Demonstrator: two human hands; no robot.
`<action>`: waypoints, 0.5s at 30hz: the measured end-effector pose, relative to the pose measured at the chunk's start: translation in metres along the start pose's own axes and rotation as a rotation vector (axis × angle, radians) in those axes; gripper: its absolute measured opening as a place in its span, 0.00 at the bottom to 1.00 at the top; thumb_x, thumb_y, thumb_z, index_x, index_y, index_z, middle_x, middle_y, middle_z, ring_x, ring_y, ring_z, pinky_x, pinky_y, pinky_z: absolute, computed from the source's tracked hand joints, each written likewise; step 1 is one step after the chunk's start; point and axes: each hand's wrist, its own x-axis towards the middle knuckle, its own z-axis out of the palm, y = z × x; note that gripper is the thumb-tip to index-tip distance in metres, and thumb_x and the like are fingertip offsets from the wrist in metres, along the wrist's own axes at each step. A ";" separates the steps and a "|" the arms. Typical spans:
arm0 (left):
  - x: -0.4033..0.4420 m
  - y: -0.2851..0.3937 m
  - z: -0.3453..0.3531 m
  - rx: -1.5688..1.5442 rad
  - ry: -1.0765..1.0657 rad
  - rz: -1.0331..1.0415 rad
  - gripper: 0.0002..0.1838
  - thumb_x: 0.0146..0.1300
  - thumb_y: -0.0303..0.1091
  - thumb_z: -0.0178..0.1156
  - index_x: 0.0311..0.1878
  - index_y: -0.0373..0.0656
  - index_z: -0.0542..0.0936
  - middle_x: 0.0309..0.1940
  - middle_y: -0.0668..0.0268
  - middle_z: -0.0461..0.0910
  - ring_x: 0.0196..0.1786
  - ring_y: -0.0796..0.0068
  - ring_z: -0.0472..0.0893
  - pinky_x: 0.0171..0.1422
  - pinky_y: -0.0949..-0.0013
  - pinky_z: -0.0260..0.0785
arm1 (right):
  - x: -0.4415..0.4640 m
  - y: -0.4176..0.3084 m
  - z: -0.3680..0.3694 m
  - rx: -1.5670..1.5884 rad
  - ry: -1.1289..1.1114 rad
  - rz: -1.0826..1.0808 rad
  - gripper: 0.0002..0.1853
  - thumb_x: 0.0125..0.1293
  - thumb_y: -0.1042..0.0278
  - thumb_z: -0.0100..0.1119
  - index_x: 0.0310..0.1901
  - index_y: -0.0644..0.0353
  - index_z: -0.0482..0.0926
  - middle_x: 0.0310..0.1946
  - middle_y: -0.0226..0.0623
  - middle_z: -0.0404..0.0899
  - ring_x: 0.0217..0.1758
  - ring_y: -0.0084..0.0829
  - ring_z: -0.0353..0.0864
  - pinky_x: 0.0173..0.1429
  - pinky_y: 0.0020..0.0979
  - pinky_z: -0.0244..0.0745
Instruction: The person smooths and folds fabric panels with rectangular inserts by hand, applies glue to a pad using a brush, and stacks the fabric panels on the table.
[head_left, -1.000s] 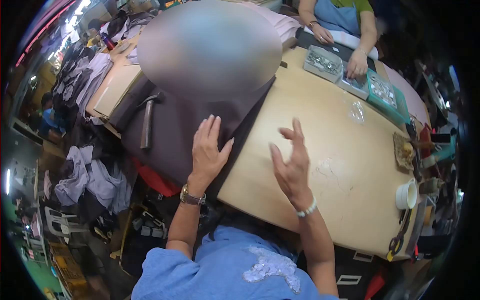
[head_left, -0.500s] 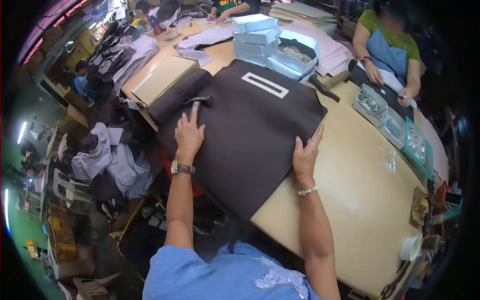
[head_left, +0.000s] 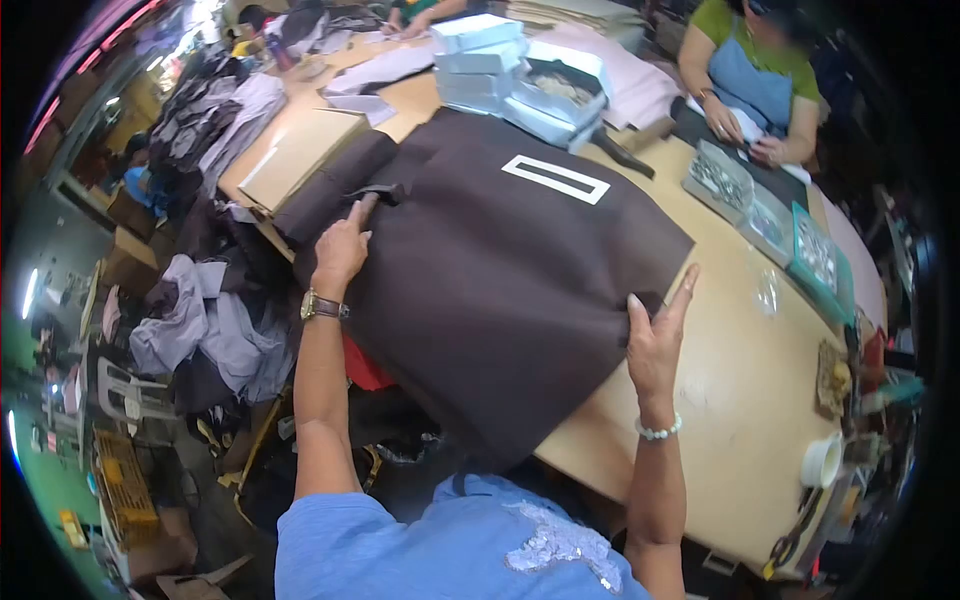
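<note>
A large dark brown sheet of leather-like material hangs over the table's near edge. On it lies a white rectangular frame. My left hand rests at the sheet's left side, fingers stretched along the handle of a hammer; its palm side is hidden. At the sheet's right edge is my right hand, thumb and fingers spread apart. The sheet buckles between that thumb and the index finger.
Pale blue boxes stand stacked at the back, near another hammer. Trays of small metal parts line the right side, where a co-worker handles material. A white cup and scissors sit at the lower right.
The sheet and white frame have shifted right, and the sheet now buckles near my right hand. That hand has moved right. My left hand has slid back a little along the hammer handle.
</note>
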 end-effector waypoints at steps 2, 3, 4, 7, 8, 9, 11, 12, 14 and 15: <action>0.000 0.012 0.005 0.022 0.118 0.086 0.29 0.64 0.44 0.54 0.66 0.43 0.64 0.53 0.52 0.74 0.57 0.51 0.72 0.56 0.52 0.68 | -0.023 0.015 -0.033 0.051 0.002 0.075 0.43 0.60 0.81 0.52 0.70 0.71 0.34 0.73 0.52 0.34 0.77 0.39 0.32 0.76 0.32 0.32; 0.000 0.020 0.010 -0.008 0.232 0.177 0.29 0.65 0.46 0.53 0.66 0.42 0.64 0.57 0.52 0.71 0.60 0.51 0.69 0.58 0.52 0.67 | -0.035 0.020 -0.049 0.026 0.020 0.117 0.44 0.60 0.81 0.52 0.70 0.71 0.34 0.74 0.52 0.34 0.77 0.39 0.32 0.76 0.32 0.32; -0.002 0.038 0.006 0.024 0.358 0.264 0.29 0.66 0.48 0.51 0.65 0.41 0.64 0.61 0.52 0.67 0.63 0.50 0.66 0.62 0.52 0.64 | -0.047 0.023 -0.065 0.004 0.043 0.158 0.44 0.60 0.82 0.52 0.70 0.70 0.34 0.74 0.52 0.34 0.77 0.39 0.32 0.76 0.32 0.32; -0.030 0.115 -0.013 -0.120 0.455 0.520 0.29 0.66 0.49 0.51 0.64 0.41 0.66 0.62 0.50 0.66 0.66 0.48 0.63 0.66 0.50 0.58 | -0.081 0.035 -0.117 -0.088 0.118 0.242 0.44 0.59 0.83 0.53 0.70 0.70 0.34 0.73 0.52 0.35 0.77 0.40 0.34 0.76 0.33 0.32; -0.044 0.143 -0.015 -0.146 0.356 0.637 0.29 0.66 0.49 0.51 0.65 0.40 0.66 0.63 0.50 0.64 0.67 0.48 0.61 0.67 0.49 0.56 | -0.090 0.040 -0.136 -0.108 0.136 0.266 0.44 0.59 0.82 0.53 0.70 0.71 0.34 0.73 0.52 0.35 0.77 0.40 0.34 0.76 0.33 0.33; -0.061 0.169 -0.017 -0.172 0.262 0.754 0.29 0.66 0.48 0.51 0.65 0.40 0.65 0.65 0.50 0.62 0.68 0.49 0.60 0.68 0.48 0.54 | -0.099 0.044 -0.157 -0.128 0.155 0.286 0.44 0.59 0.82 0.53 0.70 0.71 0.35 0.73 0.53 0.35 0.77 0.40 0.34 0.76 0.33 0.33; -0.098 0.207 -0.006 -0.197 0.079 0.982 0.30 0.65 0.48 0.52 0.65 0.39 0.65 0.67 0.51 0.60 0.70 0.50 0.58 0.70 0.44 0.48 | -0.117 0.045 -0.195 -0.257 0.197 0.401 0.44 0.60 0.80 0.55 0.70 0.71 0.36 0.73 0.55 0.37 0.77 0.42 0.36 0.76 0.34 0.35; -0.117 0.221 0.003 -0.197 0.003 1.085 0.31 0.65 0.50 0.52 0.65 0.39 0.65 0.67 0.50 0.60 0.70 0.50 0.57 0.71 0.44 0.47 | -0.125 0.048 -0.212 -0.325 0.236 0.421 0.44 0.60 0.79 0.55 0.70 0.71 0.37 0.72 0.56 0.39 0.77 0.43 0.38 0.76 0.34 0.37; -0.156 0.240 0.015 -0.234 -0.083 1.212 0.33 0.63 0.52 0.54 0.65 0.37 0.65 0.66 0.49 0.60 0.71 0.51 0.57 0.72 0.44 0.44 | -0.139 0.053 -0.246 -0.451 0.344 0.473 0.41 0.61 0.77 0.55 0.70 0.69 0.41 0.70 0.61 0.47 0.74 0.47 0.48 0.74 0.36 0.46; -0.174 0.246 0.017 -0.273 -0.098 1.237 0.34 0.62 0.52 0.54 0.64 0.37 0.65 0.66 0.48 0.60 0.70 0.51 0.58 0.72 0.44 0.44 | -0.145 0.050 -0.255 -0.481 0.397 0.496 0.41 0.61 0.77 0.55 0.70 0.69 0.41 0.70 0.61 0.47 0.74 0.47 0.48 0.74 0.37 0.46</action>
